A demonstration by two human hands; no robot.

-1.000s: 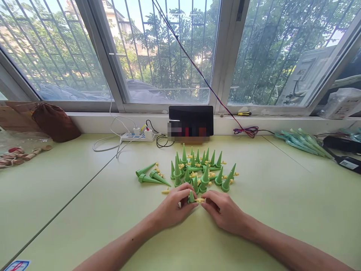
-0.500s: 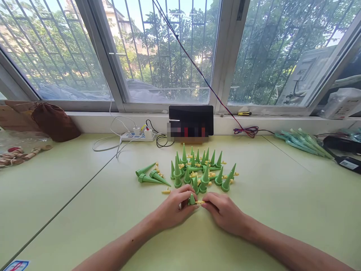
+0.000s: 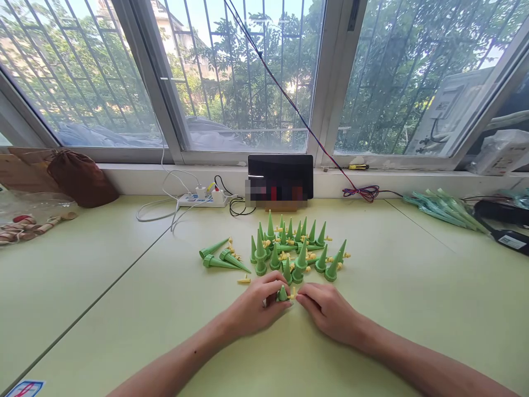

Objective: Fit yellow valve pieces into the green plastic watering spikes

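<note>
My left hand (image 3: 258,303) is closed around a green plastic watering spike (image 3: 282,293), its tapered tip showing between thumb and fingers. A small yellow valve (image 3: 293,293) sticks out from the spike's right side, its crosspiece upright. My right hand (image 3: 328,309) has its thumb and fingertips pinched at the valve's right edge; the fingers hide part of the contact. Just beyond the hands stands a cluster of green spikes (image 3: 301,255), several with yellow valves. One loose yellow valve (image 3: 244,280) lies left of my left hand.
Several green spikes (image 3: 219,262) lie on their sides at the cluster's left. Behind are a tablet (image 3: 281,172) on a stand and a power strip (image 3: 202,199) with cables. A brown pouch (image 3: 82,179) sits far left; pale green plastic strips (image 3: 446,208) lie right.
The yellow valve's crosspiece has turned from lying sideways to upright at my right fingertips. My left hand keeps the spike in nearly the same place.
</note>
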